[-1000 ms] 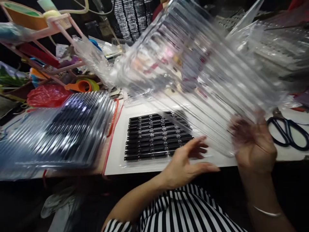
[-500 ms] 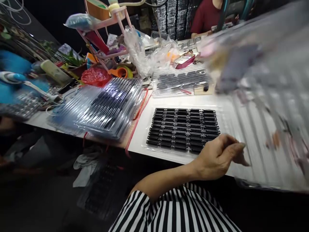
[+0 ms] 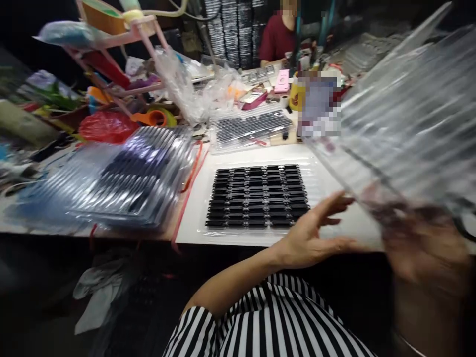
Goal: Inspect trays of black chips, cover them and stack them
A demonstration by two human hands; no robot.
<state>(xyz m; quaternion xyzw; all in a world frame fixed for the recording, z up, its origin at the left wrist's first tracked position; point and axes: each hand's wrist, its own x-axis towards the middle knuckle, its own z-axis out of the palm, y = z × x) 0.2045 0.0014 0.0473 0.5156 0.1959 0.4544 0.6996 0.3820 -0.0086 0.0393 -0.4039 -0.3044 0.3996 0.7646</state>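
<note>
Blurred fingers of the right hand (image 3: pixel 427 243) appear to grip a clear ribbed plastic tray (image 3: pixel 412 114), raised over the white bench (image 3: pixel 199 210) — not yet set down. The left hand (image 3: pixel 308 235) is empty, fingers spread, beside black segmented strips (image 3: pixel 256 196) — their rows on a clear plastic sheet (image 3: pixel 230 232) look complete.

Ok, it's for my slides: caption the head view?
Right hand holds up a ridged clear plastic sheet; the left hand, open, is beside rows of black strips.
</note>
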